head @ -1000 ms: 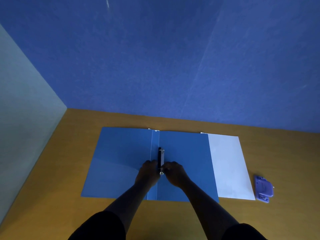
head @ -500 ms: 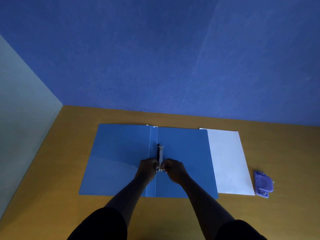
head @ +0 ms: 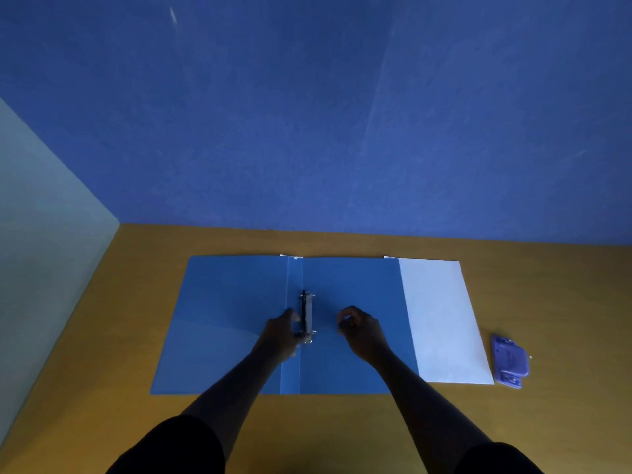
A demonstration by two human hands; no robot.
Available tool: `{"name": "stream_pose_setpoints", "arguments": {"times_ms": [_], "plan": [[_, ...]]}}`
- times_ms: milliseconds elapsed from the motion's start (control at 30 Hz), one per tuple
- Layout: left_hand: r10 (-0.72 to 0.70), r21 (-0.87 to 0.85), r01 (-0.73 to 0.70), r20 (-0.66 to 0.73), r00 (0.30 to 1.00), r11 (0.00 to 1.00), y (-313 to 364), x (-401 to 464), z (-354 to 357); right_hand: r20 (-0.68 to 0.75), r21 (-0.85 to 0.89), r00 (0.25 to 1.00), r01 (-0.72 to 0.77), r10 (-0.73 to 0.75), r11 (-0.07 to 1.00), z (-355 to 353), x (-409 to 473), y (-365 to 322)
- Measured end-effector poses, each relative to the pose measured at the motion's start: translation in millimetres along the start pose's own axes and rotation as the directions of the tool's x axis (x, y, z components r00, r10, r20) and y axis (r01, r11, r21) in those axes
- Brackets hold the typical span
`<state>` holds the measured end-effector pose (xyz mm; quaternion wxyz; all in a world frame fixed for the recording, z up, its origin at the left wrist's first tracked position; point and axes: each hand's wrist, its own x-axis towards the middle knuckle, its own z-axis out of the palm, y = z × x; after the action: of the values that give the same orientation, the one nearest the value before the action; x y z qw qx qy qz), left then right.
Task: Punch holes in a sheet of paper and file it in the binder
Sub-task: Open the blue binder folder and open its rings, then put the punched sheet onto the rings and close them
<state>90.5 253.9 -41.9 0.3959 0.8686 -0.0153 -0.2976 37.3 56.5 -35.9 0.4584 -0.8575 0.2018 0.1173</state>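
A blue binder lies open and flat on the wooden table, its metal ring mechanism on the spine. My left hand rests against the left side of the mechanism, fingers touching its lower end. My right hand hovers over the binder's right cover, a short way from the rings, fingers loosely curled with nothing in them. A white sheet of paper lies flat on the table, its left edge tucked under the binder's right cover. A purple hole punch sits just right of the paper.
The wooden table meets a blue wall at the back and a pale wall on the left. Bare table surface lies in front of the binder and right of the punch.
My right hand has left the ring mechanism and moved right over the cover. My left hand stays at the mechanism. The rings now look parted.
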Motion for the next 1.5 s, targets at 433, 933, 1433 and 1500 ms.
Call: {"name": "stream_pose_setpoints", "arguments": {"times_ms": [433, 933, 1433, 1500], "plan": [[0.331, 0.447, -0.366, 0.156, 0.931, 0.816, 129, -8, 115, -0.322, -0.177, 0.886, -0.403, 0.334, 0.898, -178, -24, 114], [0.176, 0.726, -0.313, 0.261, 0.949, 0.612, 166, -7, 221, -0.297, -0.262, 0.881, -0.447, 0.369, 0.855, -199, -4, 146], [0.216, 0.623, -0.333, 0.259, 0.942, 0.708, 152, -9, 227, -0.149, 0.013, 0.943, -0.3, 0.298, 0.954, -216, 1, 150], [0.209, 0.597, -0.336, 0.273, 0.939, 0.728, 151, -8, 224, -0.178, 0.022, 0.944, -0.28, 0.279, 0.96, -216, -1, 149]]}}
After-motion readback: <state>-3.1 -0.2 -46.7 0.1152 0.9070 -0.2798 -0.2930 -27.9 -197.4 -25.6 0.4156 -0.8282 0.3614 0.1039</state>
